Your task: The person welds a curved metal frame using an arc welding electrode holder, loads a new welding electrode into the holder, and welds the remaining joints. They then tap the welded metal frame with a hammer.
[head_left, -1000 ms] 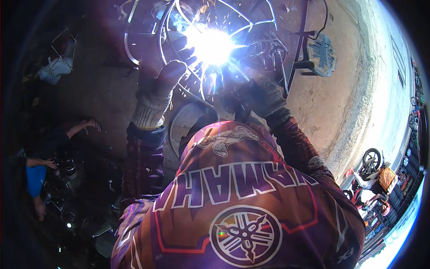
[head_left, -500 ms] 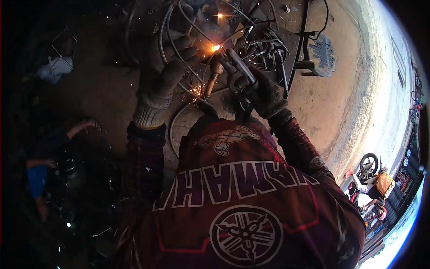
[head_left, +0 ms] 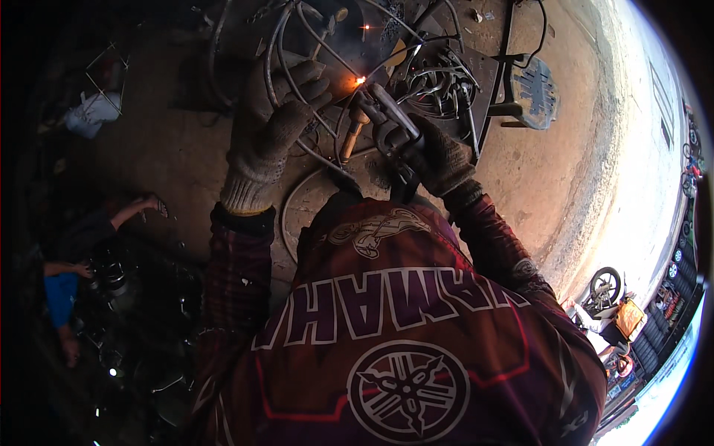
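My left hand point(head_left: 271, 137), in a knitted work glove, grips the curved rods of a round metal wire frame point(head_left: 297, 44) that stands on the concrete floor in front of me. My right hand point(head_left: 431, 152), in a dark glove, is closed on a welding electrode holder point(head_left: 387, 111). Its tip points up-left at a small orange glowing spot point(head_left: 361, 79) on the frame. A wooden-handled tool point(head_left: 352, 140) lies between the two hands. My patterned red shirt fills the lower middle of the view.
A blue stool seat point(head_left: 537, 91) on a dark metal stand sits at upper right beside tangled bent wire point(head_left: 439, 74). A loose metal ring point(head_left: 294, 204) lies on the floor. Another person point(head_left: 67, 279) crouches at left. A motorcycle point(head_left: 606, 286) stands at lower right.
The blinding welding arc of a second ago has died down to a small orange glow with a few sparks. Both hands stay at nearly the same places on the frame and holder.
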The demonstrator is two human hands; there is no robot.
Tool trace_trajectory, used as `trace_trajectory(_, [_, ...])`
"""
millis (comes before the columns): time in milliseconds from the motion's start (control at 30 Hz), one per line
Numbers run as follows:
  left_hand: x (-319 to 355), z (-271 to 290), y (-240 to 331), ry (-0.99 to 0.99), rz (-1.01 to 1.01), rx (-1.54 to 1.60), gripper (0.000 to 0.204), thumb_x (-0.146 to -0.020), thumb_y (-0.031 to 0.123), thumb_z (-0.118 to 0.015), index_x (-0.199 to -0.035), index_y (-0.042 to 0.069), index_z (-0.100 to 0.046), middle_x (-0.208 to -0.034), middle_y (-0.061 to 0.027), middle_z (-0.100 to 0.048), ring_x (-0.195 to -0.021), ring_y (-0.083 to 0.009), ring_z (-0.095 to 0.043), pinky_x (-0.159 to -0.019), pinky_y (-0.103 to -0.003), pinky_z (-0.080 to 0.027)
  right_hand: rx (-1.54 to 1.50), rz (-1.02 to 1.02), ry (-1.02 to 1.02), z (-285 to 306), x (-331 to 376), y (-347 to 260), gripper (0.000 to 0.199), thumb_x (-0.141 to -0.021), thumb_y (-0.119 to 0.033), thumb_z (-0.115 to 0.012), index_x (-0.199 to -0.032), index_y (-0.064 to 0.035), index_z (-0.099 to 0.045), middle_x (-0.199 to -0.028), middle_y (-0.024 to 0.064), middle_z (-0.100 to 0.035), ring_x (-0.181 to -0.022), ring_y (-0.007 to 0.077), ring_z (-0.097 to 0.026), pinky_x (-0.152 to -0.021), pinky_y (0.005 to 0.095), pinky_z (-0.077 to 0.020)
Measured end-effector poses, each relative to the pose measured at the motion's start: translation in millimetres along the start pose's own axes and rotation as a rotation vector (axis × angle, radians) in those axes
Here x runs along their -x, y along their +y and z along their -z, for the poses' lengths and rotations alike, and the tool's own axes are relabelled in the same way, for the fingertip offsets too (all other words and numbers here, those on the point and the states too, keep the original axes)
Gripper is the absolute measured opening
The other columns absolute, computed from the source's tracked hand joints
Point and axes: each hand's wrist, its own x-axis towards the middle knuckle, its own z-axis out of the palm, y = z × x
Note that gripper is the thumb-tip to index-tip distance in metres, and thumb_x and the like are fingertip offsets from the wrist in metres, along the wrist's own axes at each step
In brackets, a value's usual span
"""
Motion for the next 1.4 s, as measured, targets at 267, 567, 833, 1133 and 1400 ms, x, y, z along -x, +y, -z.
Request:
trace_trajectory(267, [-6.1,-3.2,-3.0,-0.013,0.000,-0.030,0.096,-0.080,0.033,-0.080,-0.151,0.001,-0.024,-0.136,-0.0238,-0.048,-0.121,-0.0331,-0.058,-0.103,-0.047,-0.052,-0.021,0.024,-0.008,7.9,-1.8,-0.8,0.066,-0.096,-0.035,-0.064,-0.146,-0.0008,-0.038,-0.118,0.0158,-0.065,-0.101,0.0231,-0.067,-0.090,0.0368,-0.0534])
trace_trajectory(567, [-25.9,-31.5,-4.4,0.055,0.023,-0.127,0.084,-0.085,0.028,-0.072,-0.150,0.003,-0.026,-0.136,-0.0231,-0.051,-0.121,-0.0364,-0.059,-0.101,-0.050,-0.052,-0.116,0.061,0.110,23.5,-8.9,11.4,0.054,-0.095,-0.027,-0.062,-0.141,-0.0058,-0.045,-0.120,0.0139,-0.062,-0.106,0.0252,-0.063,-0.092,0.0403,-0.0521])
trace_trajectory(833, [-38.0,-26.1,1.9,-0.069,0.039,-0.080,0.095,-0.079,0.044,-0.079,-0.146,-0.003,-0.030,-0.136,-0.0196,-0.049,-0.127,-0.0301,-0.053,-0.106,-0.044,-0.048,-0.260,0.053,0.167,47.5,-8.3,-9.3,0.075,-0.093,-0.040,-0.069,-0.147,0.0007,-0.037,-0.130,0.0148,-0.058,-0.117,0.0229,-0.057,-0.100,0.0367,-0.0458])
trace_trajectory(1133, [-40.4,-26.9,13.0,-0.127,0.094,-0.101,0.075,-0.085,0.029,-0.071,-0.144,-0.003,-0.035,-0.135,-0.0181,-0.051,-0.129,-0.0286,-0.051,-0.108,-0.043,-0.046,-0.276,0.111,0.255,49.8,4.6,5.1,0.067,-0.092,-0.034,-0.072,-0.142,0.0008,-0.045,-0.127,0.0111,-0.061,-0.112,0.0175,-0.060,-0.094,0.0338,-0.0513])
trace_trajectory(1400, [-42.7,-23.6,8.5,-0.121,0.125,-0.059,0.068,-0.087,0.024,-0.069,-0.142,-0.002,-0.038,-0.135,-0.0194,-0.050,-0.129,-0.0290,-0.051,-0.107,-0.044,-0.048,-0.317,0.140,0.266,49.9,8.5,-4.9,0.062,-0.092,-0.035,-0.072,-0.137,0.0022,-0.052,-0.121,0.0118,-0.065,-0.109,0.0177,-0.062,-0.091,0.0334,-0.0520])
